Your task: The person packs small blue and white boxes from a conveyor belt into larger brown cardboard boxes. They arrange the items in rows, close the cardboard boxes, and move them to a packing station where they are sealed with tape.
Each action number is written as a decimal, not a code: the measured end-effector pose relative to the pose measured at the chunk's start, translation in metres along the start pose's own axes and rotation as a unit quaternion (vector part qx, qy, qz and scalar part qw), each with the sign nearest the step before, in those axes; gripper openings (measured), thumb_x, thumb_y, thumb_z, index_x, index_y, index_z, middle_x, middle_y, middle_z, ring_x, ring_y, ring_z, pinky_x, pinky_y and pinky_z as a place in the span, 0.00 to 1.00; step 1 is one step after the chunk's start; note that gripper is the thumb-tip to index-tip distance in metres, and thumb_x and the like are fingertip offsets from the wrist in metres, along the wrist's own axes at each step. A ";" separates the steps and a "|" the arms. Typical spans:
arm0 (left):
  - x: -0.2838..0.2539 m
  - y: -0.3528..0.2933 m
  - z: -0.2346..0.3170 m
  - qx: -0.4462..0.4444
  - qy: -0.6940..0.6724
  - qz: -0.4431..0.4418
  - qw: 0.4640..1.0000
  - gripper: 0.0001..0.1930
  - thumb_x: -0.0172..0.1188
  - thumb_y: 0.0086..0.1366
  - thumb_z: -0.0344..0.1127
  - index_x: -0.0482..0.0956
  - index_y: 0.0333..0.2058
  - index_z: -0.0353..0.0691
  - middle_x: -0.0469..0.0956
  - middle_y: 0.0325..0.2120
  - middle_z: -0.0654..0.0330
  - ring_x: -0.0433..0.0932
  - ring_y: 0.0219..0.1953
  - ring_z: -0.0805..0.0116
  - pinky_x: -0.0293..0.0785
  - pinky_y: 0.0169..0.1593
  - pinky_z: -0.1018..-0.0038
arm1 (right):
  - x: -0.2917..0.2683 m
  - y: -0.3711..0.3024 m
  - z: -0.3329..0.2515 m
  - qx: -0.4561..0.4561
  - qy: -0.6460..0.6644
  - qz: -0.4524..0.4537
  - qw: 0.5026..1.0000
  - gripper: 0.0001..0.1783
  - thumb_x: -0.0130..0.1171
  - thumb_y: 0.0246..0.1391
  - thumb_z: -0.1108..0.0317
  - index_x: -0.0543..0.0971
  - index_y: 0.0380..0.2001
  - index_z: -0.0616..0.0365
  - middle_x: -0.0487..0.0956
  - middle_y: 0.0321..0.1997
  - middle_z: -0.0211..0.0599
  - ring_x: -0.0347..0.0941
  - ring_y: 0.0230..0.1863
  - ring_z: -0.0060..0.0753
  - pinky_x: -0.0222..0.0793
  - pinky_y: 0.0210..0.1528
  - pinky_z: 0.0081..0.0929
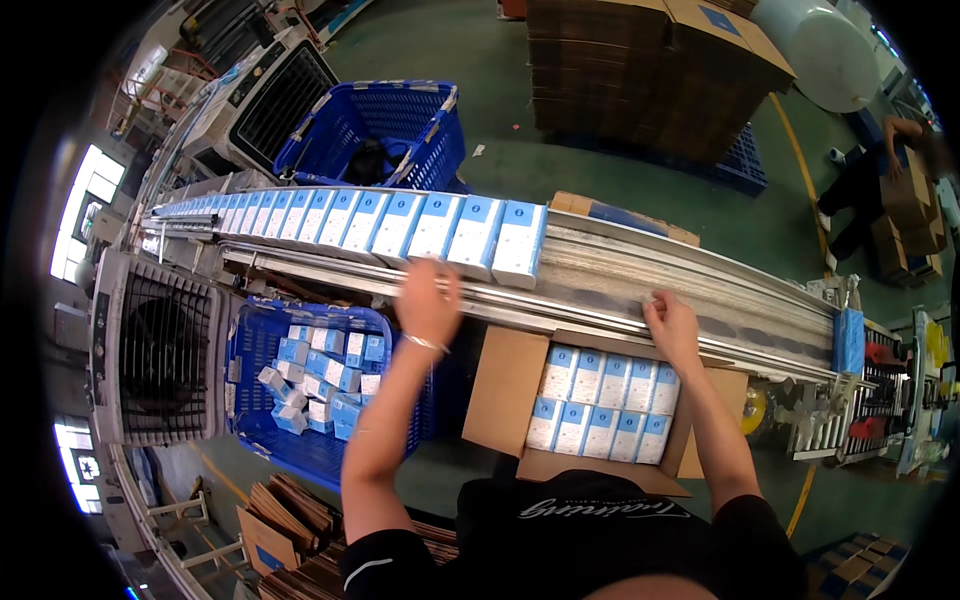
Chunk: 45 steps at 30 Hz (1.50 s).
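Observation:
A long row of blue-and-white small cartons [405,225] stands side by side on the conveyor [640,265]. My left hand [430,305] is at the conveyor's near edge, right by the row. Its fingers are blurred and partly hidden, so whether they touch a carton is unclear. Farther right, my right hand [672,325] is over the near rail with its fingers curled in and nothing visible in them. Below it sits an open cardboard box [502,385] with its flaps folded out. Two rows of the same cartons [600,405] fill its inside.
A blue basket [238,400] of jumbled small cartons stands at left, beside a grey fan unit [160,345]. Beyond the conveyor are another blue basket [440,130] and stacked cardboard [640,85] on a pallet. Another person [855,200] handles boxes at far right. Flattened cardboard [290,525] lies lower left.

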State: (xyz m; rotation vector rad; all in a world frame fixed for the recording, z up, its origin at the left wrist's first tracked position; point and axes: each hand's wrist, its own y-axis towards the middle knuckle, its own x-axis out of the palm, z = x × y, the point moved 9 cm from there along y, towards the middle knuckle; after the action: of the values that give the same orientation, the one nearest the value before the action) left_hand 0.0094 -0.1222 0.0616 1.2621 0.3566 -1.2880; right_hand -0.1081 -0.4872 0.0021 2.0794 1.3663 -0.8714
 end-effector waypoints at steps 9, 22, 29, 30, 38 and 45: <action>0.017 0.084 -0.150 -0.134 0.181 -0.184 0.957 0.21 0.49 0.61 0.46 0.78 0.32 0.30 0.77 0.33 0.41 0.76 0.39 0.46 0.71 0.44 0.60 | 0.013 0.005 -0.010 -0.004 0.018 -0.050 0.999 0.14 0.54 0.51 0.62 0.76 0.36 0.60 0.80 0.28 0.44 0.77 0.31 0.44 0.71 0.34 0.35; -0.003 0.073 -0.073 -0.124 0.075 -0.156 0.977 0.33 0.62 0.52 0.49 0.66 0.47 0.26 0.75 0.38 0.37 0.75 0.43 0.43 0.70 0.47 0.60 | 0.011 0.007 -0.010 -0.026 0.065 -0.056 0.996 0.15 0.54 0.53 0.62 0.76 0.37 0.63 0.80 0.27 0.45 0.77 0.30 0.46 0.71 0.35 0.35; -0.172 -0.033 -0.108 -0.278 0.481 -0.065 0.829 0.26 0.60 0.57 0.45 0.69 0.51 0.38 0.74 0.40 0.42 0.73 0.44 0.49 0.69 0.48 0.61 | 0.009 0.005 -0.005 -0.011 0.112 -0.039 0.993 0.27 0.53 0.54 0.60 0.65 0.53 0.64 0.77 0.38 0.47 0.76 0.33 0.42 0.70 0.38 0.35; -0.160 -0.036 -0.108 -0.214 0.441 -0.043 0.870 0.25 0.59 0.57 0.45 0.69 0.50 0.37 0.73 0.40 0.42 0.72 0.44 0.48 0.68 0.48 0.61 | 0.010 0.004 -0.007 -0.010 0.114 -0.036 0.993 0.27 0.53 0.54 0.59 0.64 0.54 0.63 0.77 0.40 0.47 0.76 0.33 0.42 0.70 0.38 0.35; 0.032 0.043 -0.041 -0.065 0.201 -0.126 0.969 0.28 0.58 0.56 0.52 0.70 0.43 0.28 0.72 0.38 0.41 0.71 0.43 0.44 0.70 0.45 0.58 | 0.004 0.006 0.004 -0.015 0.126 -0.002 0.992 0.29 0.54 0.54 0.58 0.64 0.54 0.64 0.75 0.44 0.46 0.76 0.32 0.38 0.70 0.37 0.33; 0.098 0.054 -0.009 -0.114 -0.031 -0.253 0.960 0.37 0.63 0.47 0.57 0.65 0.41 0.24 0.75 0.37 0.36 0.75 0.41 0.42 0.71 0.44 0.60 | -0.032 0.009 0.048 0.046 0.165 0.011 0.985 0.33 0.56 0.53 0.55 0.63 0.54 0.68 0.74 0.47 0.51 0.76 0.40 0.39 0.71 0.42 0.31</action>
State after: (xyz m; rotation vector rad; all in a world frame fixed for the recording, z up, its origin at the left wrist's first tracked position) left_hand 0.0912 -0.1763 0.0064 0.9606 0.7975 -1.6565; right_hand -0.1203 -0.5433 -0.0058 2.3868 1.4864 -0.6088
